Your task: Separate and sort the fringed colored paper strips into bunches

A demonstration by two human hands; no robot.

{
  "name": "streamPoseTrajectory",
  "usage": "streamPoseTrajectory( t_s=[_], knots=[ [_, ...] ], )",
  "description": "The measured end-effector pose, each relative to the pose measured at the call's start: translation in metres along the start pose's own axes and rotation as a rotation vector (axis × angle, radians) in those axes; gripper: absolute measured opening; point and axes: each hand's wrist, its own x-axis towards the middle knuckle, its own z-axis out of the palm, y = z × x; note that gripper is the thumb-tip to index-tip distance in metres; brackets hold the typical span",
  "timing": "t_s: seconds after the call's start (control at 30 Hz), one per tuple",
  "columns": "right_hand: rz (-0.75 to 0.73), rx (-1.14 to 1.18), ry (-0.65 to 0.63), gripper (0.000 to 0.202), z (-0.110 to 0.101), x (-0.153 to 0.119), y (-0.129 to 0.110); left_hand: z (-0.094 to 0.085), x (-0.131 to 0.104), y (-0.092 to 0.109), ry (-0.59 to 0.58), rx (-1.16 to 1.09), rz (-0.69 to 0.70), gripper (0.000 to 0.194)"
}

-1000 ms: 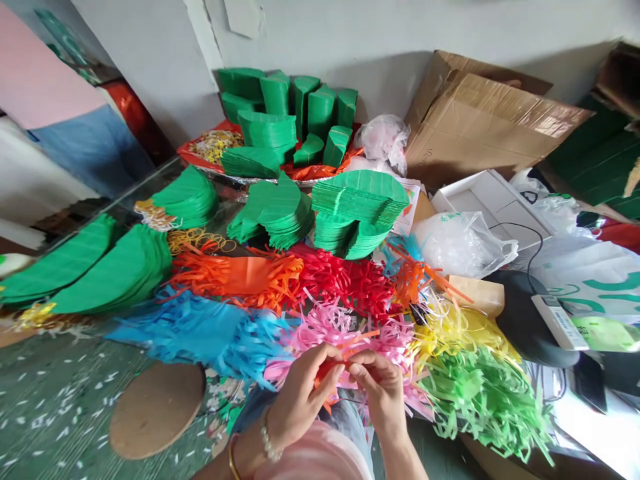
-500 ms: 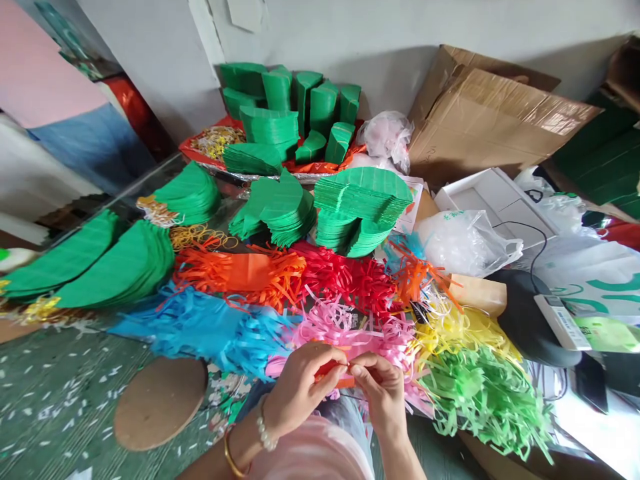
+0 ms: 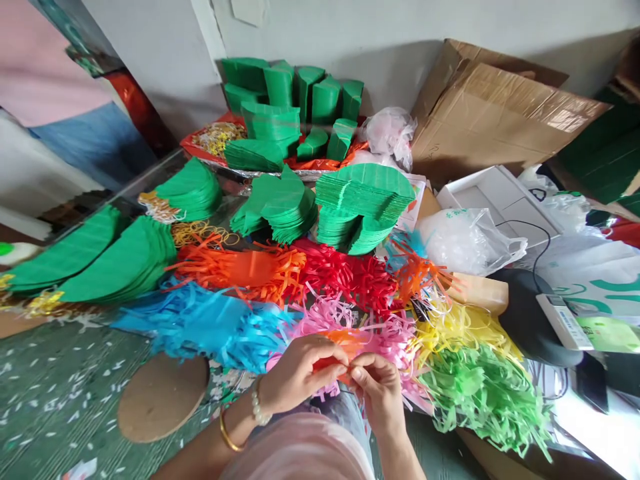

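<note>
My left hand (image 3: 303, 375) and my right hand (image 3: 380, 385) meet above my lap, thumbs and forefingers pinched together tip to tip. Between and behind the fingers shows a piece of orange paper (image 3: 344, 340), partly hidden by both hands. Just past it lies fringed pink paper (image 3: 330, 312). Fringed blue paper (image 3: 215, 325) spreads to the left. On the right are yellow fringed paper (image 3: 467, 330) and light green fringed paper (image 3: 493, 400). Orange fringed paper (image 3: 250, 268) and red fringed paper (image 3: 345, 273) lie farther back.
Stacks of cut green sheets (image 3: 365, 193) stand across the table's back and left. Rubber bands (image 3: 203, 235) lie among them. A cardboard box (image 3: 500, 120), a white box (image 3: 493, 193) and a plastic bag (image 3: 463, 240) fill the right. A round stool (image 3: 163, 400) stands at the lower left.
The orange paper shows more above my fingers, its upper part raised over the pink strips. My fingertips stay pinched together in nearly the same place. The view has shifted slightly.
</note>
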Motion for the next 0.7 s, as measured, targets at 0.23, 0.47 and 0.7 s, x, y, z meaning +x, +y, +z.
streamPoseTrajectory(
  t_s=[0.23,0.47,0.7],
  knots=[
    [0.008,0.011,0.022,0.023,-0.0019,0.0001,0.0085,-0.0011,0.0036,0.0021,-0.023,-0.03,-0.066,0.011],
    [-0.031,-0.028,0.08,0.02,-0.001,-0.0003,0.0093,0.0056,0.0007,-0.0033,-0.026,-0.008,-0.169,0.011],
    [-0.002,0.007,0.116,0.022,0.0065,-0.0028,0.0074,0.0044,0.0007,0.0011,0.01,0.061,-0.125,0.012]
  ],
)
